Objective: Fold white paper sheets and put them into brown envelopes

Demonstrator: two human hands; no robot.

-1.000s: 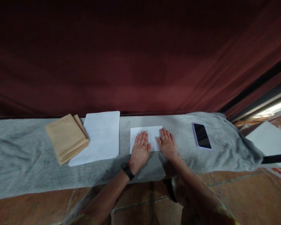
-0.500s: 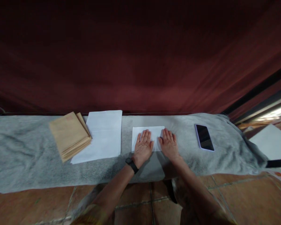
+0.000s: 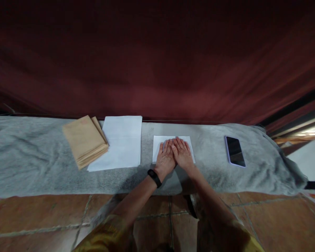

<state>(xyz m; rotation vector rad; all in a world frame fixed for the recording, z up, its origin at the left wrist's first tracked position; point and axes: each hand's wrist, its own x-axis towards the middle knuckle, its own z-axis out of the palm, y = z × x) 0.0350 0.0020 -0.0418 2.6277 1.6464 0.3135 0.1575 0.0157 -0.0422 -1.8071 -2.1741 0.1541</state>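
A folded sheet of white paper [image 3: 156,142] lies on the grey cloth [image 3: 210,154] in front of me. My left hand [image 3: 166,156] rests flat on it, palm down, fingers stretched out. Beside it my right hand [image 3: 182,152] also lies flat on the paper, its thumb side touching or slightly overlapping the left hand's fingers. Much of the paper's middle and near edge is hidden under both hands. To the left is a stack of white paper [image 3: 123,141], and brown envelopes [image 3: 85,138] are piled partly over its left side.
A phone [image 3: 235,151] in a purple case lies on the cloth to the right. Behind the cloth-covered surface hangs a dark red curtain [image 3: 152,70]. A white panel [image 3: 309,159] is at the far right, and a tiled floor [image 3: 42,213] shows below.
My right hand has slid left across the paper until it meets my left hand. Both hands stay flat. The whole view has shifted slightly.
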